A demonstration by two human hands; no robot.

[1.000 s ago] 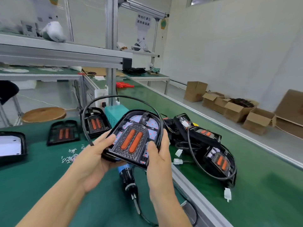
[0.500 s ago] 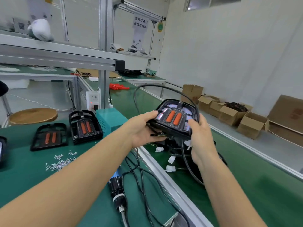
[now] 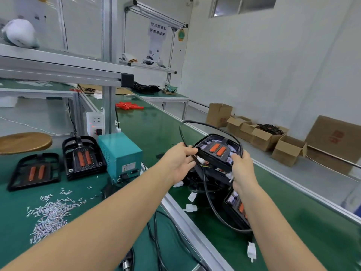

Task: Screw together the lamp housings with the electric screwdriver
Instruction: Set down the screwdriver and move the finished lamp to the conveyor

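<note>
Black lamp housing with two orange lenses (image 3: pixel 217 150) held out over the pile of finished housings (image 3: pixel 224 184) on the green conveyor belt (image 3: pixel 293 222).

Both hands grasp it — the left hand (image 3: pixel 178 163) pinches its near-left corner and black cable (image 3: pixel 195 125), the right hand (image 3: pixel 242 169) clasps its near-right edge. The housing lies flat, lenses up, long axis running away from the person, just above the pile; setting it down looks like a short drop, the right hand nearer the stack. The screw heap (image 3: pixel 50 212) lies well apart, near left.
</note>
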